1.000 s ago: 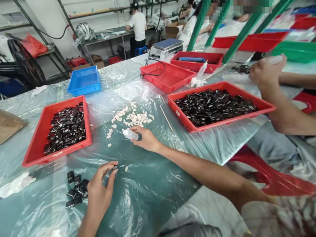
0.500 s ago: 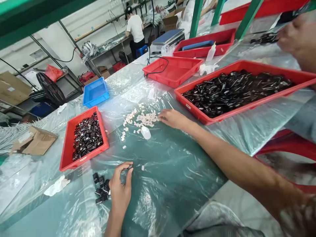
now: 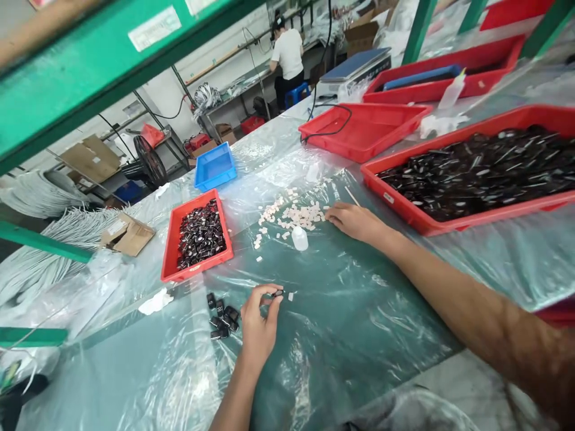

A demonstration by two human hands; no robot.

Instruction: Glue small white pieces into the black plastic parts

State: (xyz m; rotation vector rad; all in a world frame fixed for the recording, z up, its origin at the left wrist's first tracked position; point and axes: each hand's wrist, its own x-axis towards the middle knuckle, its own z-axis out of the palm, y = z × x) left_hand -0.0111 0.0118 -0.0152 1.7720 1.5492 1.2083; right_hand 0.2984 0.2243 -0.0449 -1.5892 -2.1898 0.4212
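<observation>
Our left hand (image 3: 257, 323) pinches a small black part (image 3: 278, 293) between thumb and fingers (image 3: 273, 306), low over the plastic-covered table (image 3: 341, 323). A single white pad (image 3: 290, 296) lies just beside it. A loose cluster of glossy black parts (image 3: 221, 317) sits left of the hand. Our right hand (image 3: 354, 220) rests palm down, fingers loosely extended and holding nothing, touching the scattered pile of white pads (image 3: 294, 215). 1 small white bottle (image 3: 299, 238) stands near. We count 4 red trays, 2 holding black parts: a small one (image 3: 179, 272) and a large one (image 3: 404, 206).
</observation>
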